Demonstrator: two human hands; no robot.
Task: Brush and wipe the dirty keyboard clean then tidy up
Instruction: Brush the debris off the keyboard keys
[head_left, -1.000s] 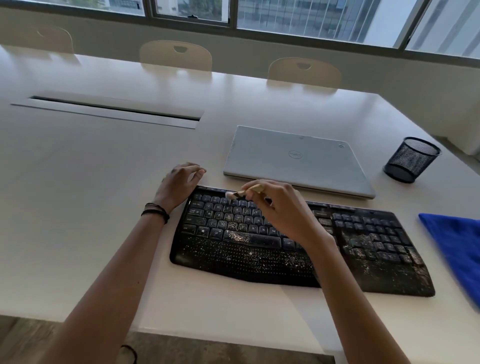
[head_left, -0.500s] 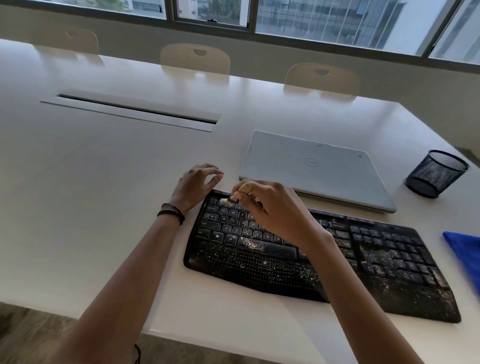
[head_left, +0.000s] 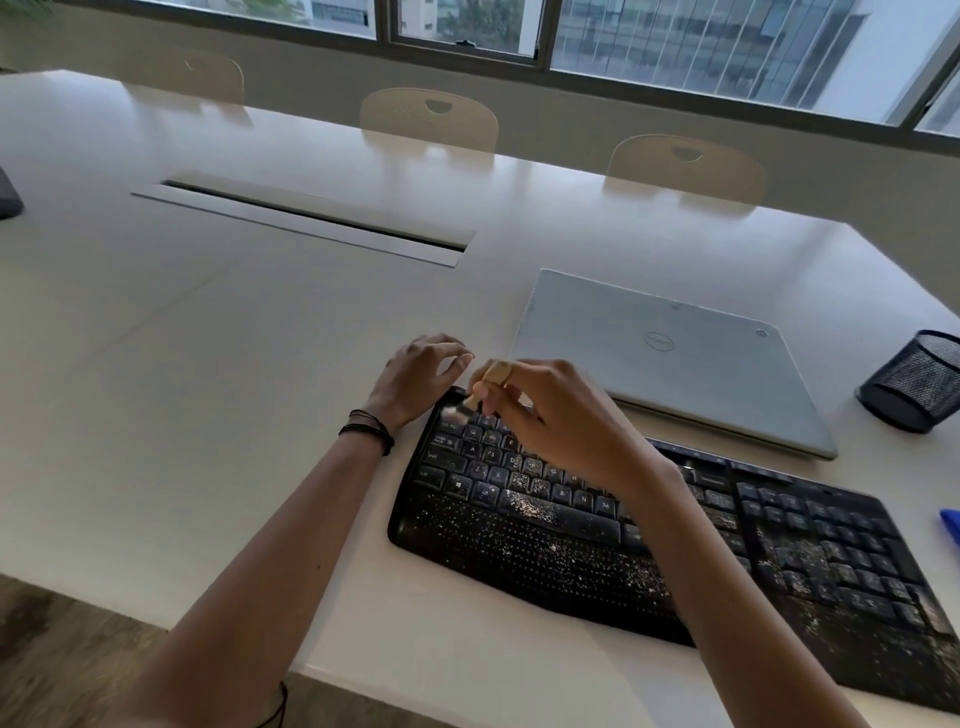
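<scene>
A black keyboard (head_left: 571, 551) lies on the white table, speckled with pale crumbs over its keys and palm rest. My right hand (head_left: 561, 415) grips a small wooden-handled brush (head_left: 480, 389), whose bristles touch the top-left keys. My left hand (head_left: 418, 376) rests at the keyboard's far left corner with its fingers loosely curved and nothing held. The brush is partly hidden by my right fingers.
A closed silver laptop (head_left: 670, 358) lies just behind the keyboard. A black mesh cup (head_left: 917, 382) stands at the right, and a blue cloth (head_left: 951, 525) shows at the right edge. A cable slot (head_left: 301, 218) runs across the table (head_left: 208, 364). Several chairs line the far side.
My right hand has swept the brush leftward along the top key row to the top-left corner. My view has turned left, so the blue cloth is nearly out of frame. My left hand stays put.
</scene>
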